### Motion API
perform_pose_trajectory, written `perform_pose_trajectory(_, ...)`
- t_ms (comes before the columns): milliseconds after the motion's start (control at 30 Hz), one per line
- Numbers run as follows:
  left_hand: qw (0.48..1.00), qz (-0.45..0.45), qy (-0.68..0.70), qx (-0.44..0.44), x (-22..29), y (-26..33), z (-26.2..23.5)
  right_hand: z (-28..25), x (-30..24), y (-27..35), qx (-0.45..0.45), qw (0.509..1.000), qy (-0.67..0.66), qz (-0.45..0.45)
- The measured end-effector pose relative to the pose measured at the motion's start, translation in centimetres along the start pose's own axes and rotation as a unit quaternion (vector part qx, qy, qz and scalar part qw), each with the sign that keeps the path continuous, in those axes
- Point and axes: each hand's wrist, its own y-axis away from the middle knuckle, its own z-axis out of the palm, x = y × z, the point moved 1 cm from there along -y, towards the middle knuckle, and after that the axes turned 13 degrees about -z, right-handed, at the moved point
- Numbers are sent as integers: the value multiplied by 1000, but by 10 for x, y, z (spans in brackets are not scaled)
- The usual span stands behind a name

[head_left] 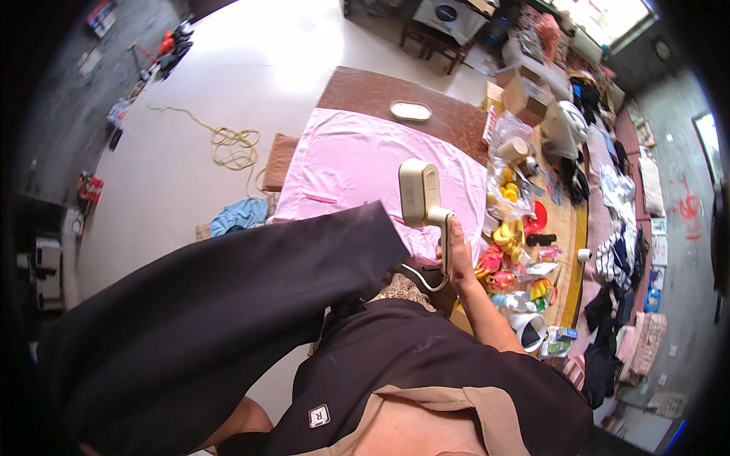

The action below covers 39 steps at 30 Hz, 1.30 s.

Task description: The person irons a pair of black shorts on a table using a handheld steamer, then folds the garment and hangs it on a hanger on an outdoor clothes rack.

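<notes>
My right hand [459, 257] is wrapped round the handle of a cream handheld garment steamer [419, 191]. The steamer's head points up, over a pink cloth [357, 163] on the table, and its white cord [433, 286] loops below my hand. A long piece of black fabric, like a trouser leg [228, 304], stretches up from the lower left, its end beside the steamer. Part of my left arm [247, 420] shows under this fabric; the hand itself is hidden.
A cream oval stand [411, 111] sits on the brown tabletop [365, 85]. Fruit, including bananas [508, 237], bags and boxes [527, 95] crowd the right side. A coiled yellow cord [235, 149] and blue cloth [238, 216] lie on the left.
</notes>
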Motion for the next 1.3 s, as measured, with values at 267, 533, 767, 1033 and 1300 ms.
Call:
perform_pose_trajectory(267,989,91,-32,115,41,-46,-79,71,14,-7,-41,998,-21,42)
perform_pose_trajectory(533,977,130,-66,156,39,-64,-106,99,-36,-17,-41,999,-14,-27)
perform_pose_trajectory(767,980,115,-69,145,13,-56,-81,99,-78,-64,-4,994,-78,-80)
perform_pose_trajectory(1033,991,83,-60,89,-24,-16,16,95,-76,-178,99,984,-114,-95)
perform_pose_trajectory(1300,992,64,-89,64,-55,39,121,98,-27,-325,134,982,-130,-31)
